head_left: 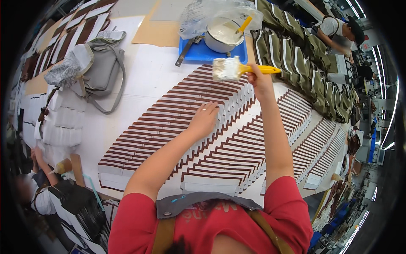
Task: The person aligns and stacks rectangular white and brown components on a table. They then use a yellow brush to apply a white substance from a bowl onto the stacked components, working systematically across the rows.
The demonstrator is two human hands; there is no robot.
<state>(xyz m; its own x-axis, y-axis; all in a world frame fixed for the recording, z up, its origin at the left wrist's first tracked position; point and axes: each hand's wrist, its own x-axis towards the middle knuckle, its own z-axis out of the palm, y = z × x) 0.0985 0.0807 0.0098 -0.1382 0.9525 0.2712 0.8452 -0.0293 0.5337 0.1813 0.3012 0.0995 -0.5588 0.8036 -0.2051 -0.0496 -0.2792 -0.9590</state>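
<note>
A red shirt (196, 230) with pale lettering (229, 207) is nearest; the left hand (204, 118) lies open on brown-edged pieces (165, 120) across the surface (141, 80); the right hand (261, 83) grips a brush (230, 70) near the far blue tray (204, 55).

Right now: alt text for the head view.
Right hand holds a yellow-handled brush near fanned, brown-and-white pieces; the left hand lies on them. Beyond, a pot of white paste stands on a blue tray.

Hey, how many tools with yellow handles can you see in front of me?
2: a wide paintbrush in your right hand, and a yellow handle leaning in the pot on the blue tray. Others may be hidden.
</note>
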